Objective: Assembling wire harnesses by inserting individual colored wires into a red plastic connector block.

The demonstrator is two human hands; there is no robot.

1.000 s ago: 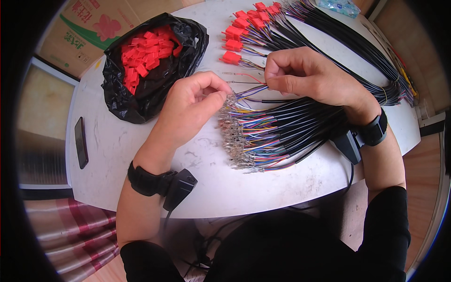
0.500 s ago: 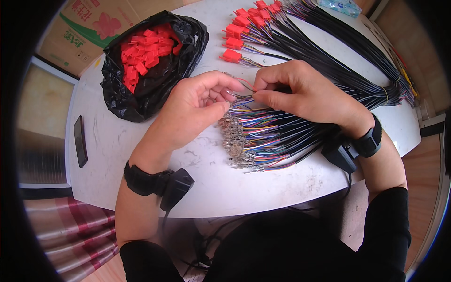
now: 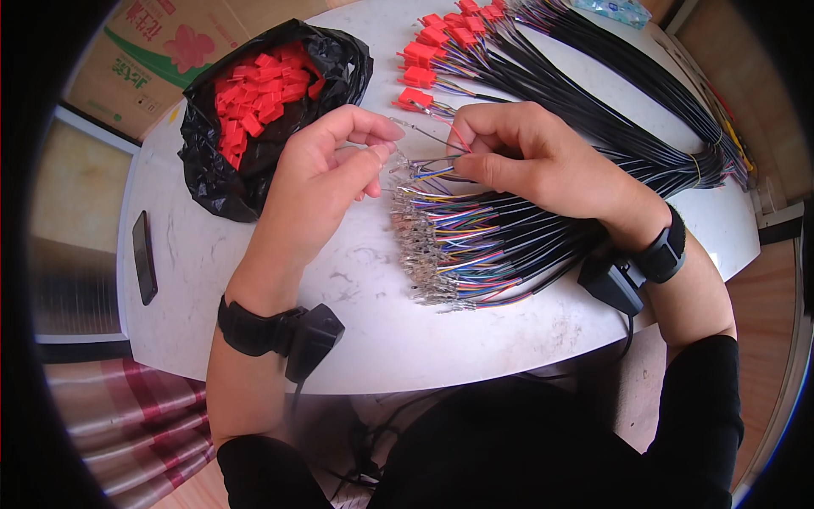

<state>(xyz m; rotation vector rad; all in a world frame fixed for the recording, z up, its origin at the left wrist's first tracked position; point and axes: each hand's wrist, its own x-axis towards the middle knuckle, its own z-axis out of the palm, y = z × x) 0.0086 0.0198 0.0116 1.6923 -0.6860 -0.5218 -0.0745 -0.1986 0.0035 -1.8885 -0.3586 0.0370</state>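
Note:
My right hand [image 3: 526, 153] pinches a bundle of thin wires [image 3: 437, 137] between thumb and forefinger. A dark wire and a red one fan out to the left, the dark one ending in a metal terminal. Beside that tip, my left hand [image 3: 335, 161] hovers with loosely bent fingers, its forefinger close to the terminal; nothing shows clearly in its grasp. Under both hands lies a row of black cables [image 3: 543, 242] with coloured wire ends and bare metal terminals [image 3: 420, 254]. Farther off, finished-looking cables carry red plastic connectors [image 3: 421, 54].
A black plastic bag [image 3: 208, 182] of loose red connectors [image 3: 259, 93] sits at the left. A phone [image 3: 144, 259] lies by the white table's [image 3: 365, 339] left edge. Behind stand a cardboard box [image 3: 140, 68] and, far right, more cables [image 3: 627, 68] and a clear blue packet [image 3: 615, 10].
My left hand has drawn back left and slightly up from the wire ends, its fingers loosening. The dark wire now stretches out farther left. My right hand stays nearly in place, still pinching.

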